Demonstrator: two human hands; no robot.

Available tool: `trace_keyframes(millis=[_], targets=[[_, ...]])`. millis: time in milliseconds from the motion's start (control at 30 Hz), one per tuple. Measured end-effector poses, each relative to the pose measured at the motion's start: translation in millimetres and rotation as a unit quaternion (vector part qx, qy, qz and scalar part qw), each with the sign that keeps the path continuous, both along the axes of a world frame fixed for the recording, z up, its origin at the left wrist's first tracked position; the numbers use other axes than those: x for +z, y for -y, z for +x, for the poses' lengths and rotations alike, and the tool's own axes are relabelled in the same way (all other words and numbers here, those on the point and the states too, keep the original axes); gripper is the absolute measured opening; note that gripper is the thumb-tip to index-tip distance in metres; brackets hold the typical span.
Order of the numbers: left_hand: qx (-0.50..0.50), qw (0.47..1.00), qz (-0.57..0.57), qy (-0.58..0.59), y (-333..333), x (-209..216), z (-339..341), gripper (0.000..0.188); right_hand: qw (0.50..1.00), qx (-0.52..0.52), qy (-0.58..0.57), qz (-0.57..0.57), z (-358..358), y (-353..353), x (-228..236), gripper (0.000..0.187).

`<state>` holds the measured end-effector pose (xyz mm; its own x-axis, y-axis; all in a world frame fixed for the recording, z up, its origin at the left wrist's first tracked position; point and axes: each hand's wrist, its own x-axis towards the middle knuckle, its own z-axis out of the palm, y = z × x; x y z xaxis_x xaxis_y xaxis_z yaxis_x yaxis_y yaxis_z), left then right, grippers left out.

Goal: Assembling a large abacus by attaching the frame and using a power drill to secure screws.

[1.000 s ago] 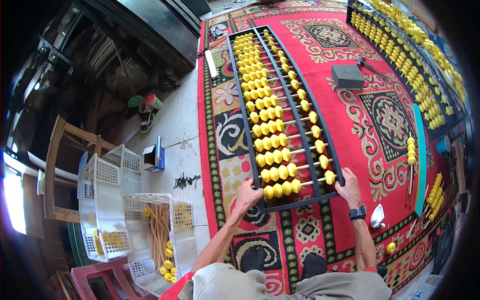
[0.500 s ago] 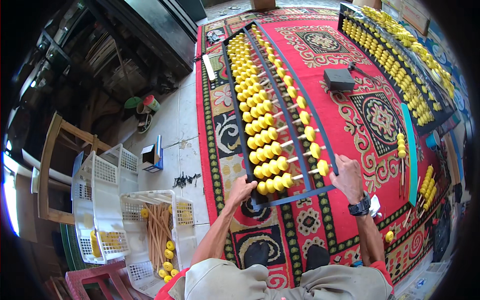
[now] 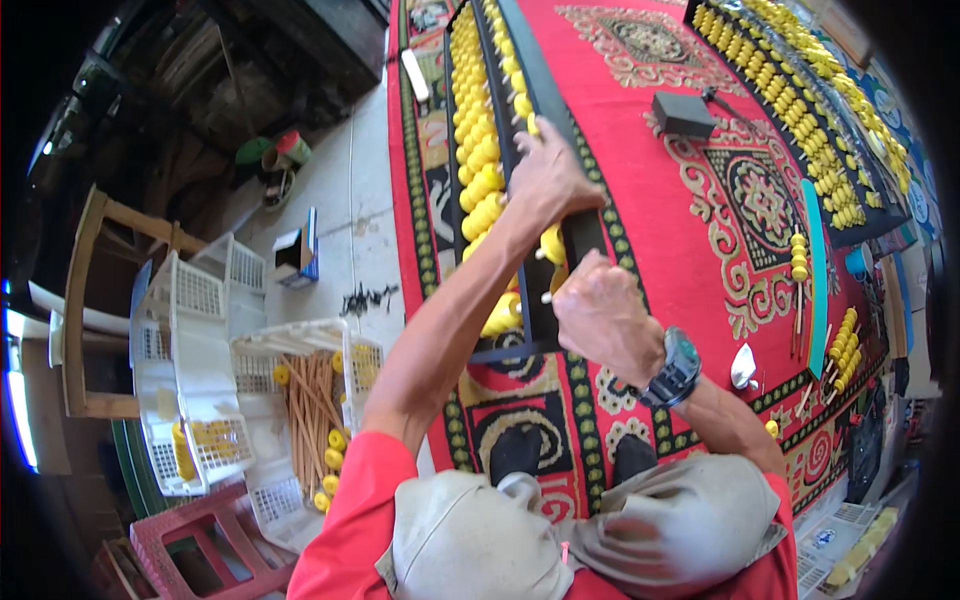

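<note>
A long abacus with a black frame and rows of yellow beads (image 3: 480, 150) lies lengthwise ahead of me. Its right side rail shows as a wide dark face, so it looks tilted. My left hand (image 3: 548, 178) reaches across to that rail, its fingers over the bead side and the thumb stretched to the right. At the rail's near end, my right hand (image 3: 605, 310) is closed in a fist against the frame's corner. Its fingertips are hidden. Close by the hands, a few yellow beads and pale rod ends show between the bars.
Patterned red carpet (image 3: 640, 150) lies under the abacus. At right are a dark block (image 3: 684, 115), a teal strip (image 3: 815, 280), beaded rods (image 3: 845, 350) and another bead-filled frame (image 3: 800, 130). White baskets (image 3: 205, 350), one with wooden rods (image 3: 312, 410), stand left, near a small blue box (image 3: 297, 250).
My left hand has moved from the near left corner to the right rail. The abacus has tilted, and its beads look bunched. My right hand has come lower and left, curled at the near end.
</note>
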<state>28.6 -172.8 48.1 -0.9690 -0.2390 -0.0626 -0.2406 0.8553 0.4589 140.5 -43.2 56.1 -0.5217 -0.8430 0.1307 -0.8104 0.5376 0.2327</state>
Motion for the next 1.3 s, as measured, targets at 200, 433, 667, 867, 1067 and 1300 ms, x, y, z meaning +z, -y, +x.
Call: trace_keyframes(millis=[200, 433, 667, 867, 1067, 1300], targets=[[0.005, 1.0, -0.006, 0.008, 34, 19, 12, 0.132, 0.92, 0.052, 0.221, -0.318, -37, -5, 27, 0.027], [0.041, 0.982, 0.086, -0.164, 108, 26, 46, 0.104, 0.946, 0.096, 0.292, -0.102, -151, 39, -177, 0.009], [0.061, 0.957, 0.229, -0.167, 152, 14, 60, 0.104, 0.805, -0.239, 0.453, -0.299, -78, 156, -257, 0.044], [0.075, 0.94, 0.322, -0.089, 148, 53, 48, 0.088, 0.771, -0.125, 0.503, -0.371, -91, 137, -259, 0.045], [0.058, 0.919, 0.376, -0.106, 148, 59, 20, 0.073, 0.542, -0.188, 0.662, -0.482, -92, 150, -277, 0.073], [0.024, 0.949, 0.287, -0.129, 127, 43, 2, 0.071, 0.327, -0.242, 0.695, -0.593, -122, 110, -292, 0.044]])
